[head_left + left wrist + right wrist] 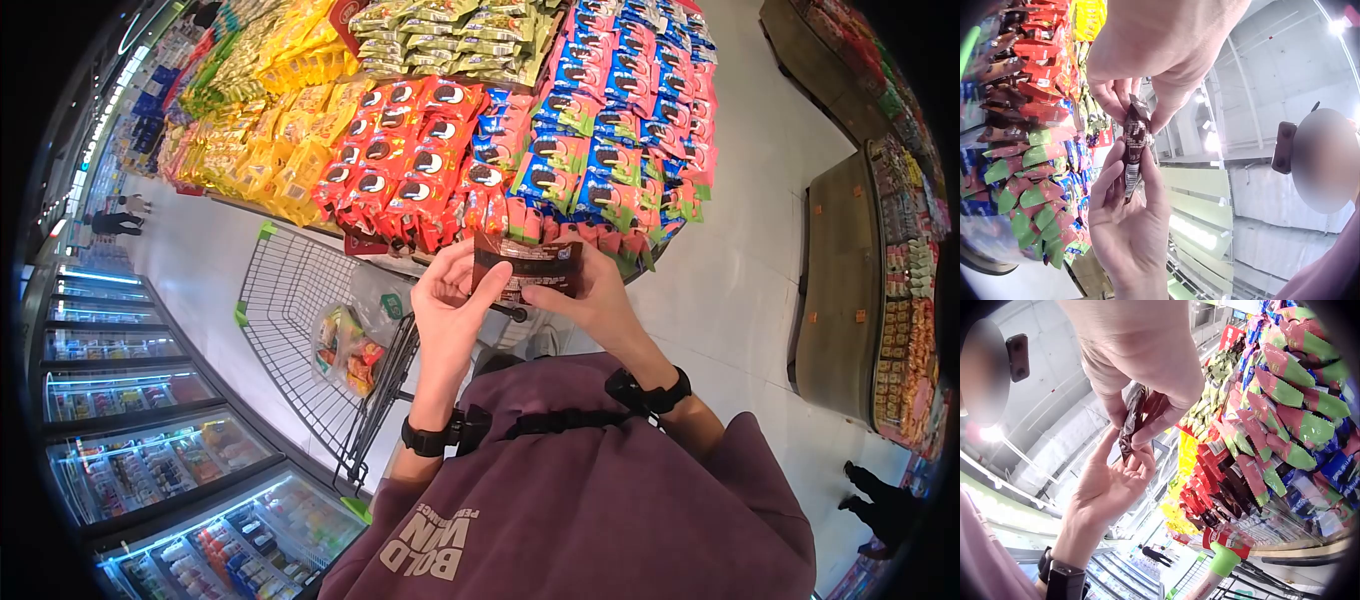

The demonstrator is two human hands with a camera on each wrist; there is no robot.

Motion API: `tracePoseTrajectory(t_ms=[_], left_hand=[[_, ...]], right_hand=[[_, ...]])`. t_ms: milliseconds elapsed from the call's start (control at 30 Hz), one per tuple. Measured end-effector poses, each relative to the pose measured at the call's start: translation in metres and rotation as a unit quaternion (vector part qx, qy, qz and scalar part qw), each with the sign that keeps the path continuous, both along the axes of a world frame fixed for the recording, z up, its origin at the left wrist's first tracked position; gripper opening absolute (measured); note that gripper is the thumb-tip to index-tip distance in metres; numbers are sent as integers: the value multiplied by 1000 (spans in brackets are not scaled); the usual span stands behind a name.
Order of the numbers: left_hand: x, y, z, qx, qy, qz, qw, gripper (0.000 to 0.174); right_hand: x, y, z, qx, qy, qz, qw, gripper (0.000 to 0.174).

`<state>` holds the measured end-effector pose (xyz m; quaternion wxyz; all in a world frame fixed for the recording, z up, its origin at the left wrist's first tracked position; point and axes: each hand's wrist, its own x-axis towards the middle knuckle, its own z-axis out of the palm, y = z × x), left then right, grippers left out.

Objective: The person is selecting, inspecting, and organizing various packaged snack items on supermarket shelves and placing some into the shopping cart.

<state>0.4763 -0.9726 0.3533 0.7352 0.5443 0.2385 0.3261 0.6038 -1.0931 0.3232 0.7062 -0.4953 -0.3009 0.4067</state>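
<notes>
A small dark brown packet (pixel 530 268) is stretched between both hands in front of the chest. The left hand (pixel 447 292) pinches one end with its thumb on the near face, and the right hand (pixel 598 300) pinches the other end. From the left wrist, the packet (pixel 1137 134) shows light print and a barcode, with the left hand (pixel 1163 47) above and the right hand (pixel 1132 231) below. In the right wrist view the packet (pixel 1132 422) is seen edge-on between the right hand (pixel 1138 356) and the left hand (pixel 1107 487).
Heaped red packets (pixel 405 165), blue-pink packets (pixel 610 130) and yellow packets (pixel 275 150) fill the display ahead. A wire cart (pixel 300 290) holding bagged goods (pixel 345 350) stands at left. Lit freezers (pixel 170 460) line the far left; another shelf (pixel 840 290) stands at right.
</notes>
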Motion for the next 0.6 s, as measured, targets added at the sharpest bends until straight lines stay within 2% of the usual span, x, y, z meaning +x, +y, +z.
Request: tracePoseTrajectory(t_ms=[200,267,333,400,500,533,600], left_hand=[[-8,0,-6,8,3,2,1000,38],[-13,2,-5,-3,27,10,1000,40],[-18,3,-7,23,24,7,999,43],[-20,0,-2,20,16,-1,1000,47],[-29,1,-13,39,2,-48,998,43],[-31,3,-12,53,33,-86,994,37],[-36,-5,-4,46,54,-79,994,32]], right_hand=[[-8,1,-3,6,-12,-12,1000,50],[-13,5,1,45,-36,-78,995,51],[-14,9,9,57,0,-88,995,50],[-14,7,8,23,-18,-93,995,49],[-21,11,13,7,-11,-97,995,42],[-23,11,14,-6,-10,-92,996,41],[-29,13,15,-20,-14,-85,996,37]])
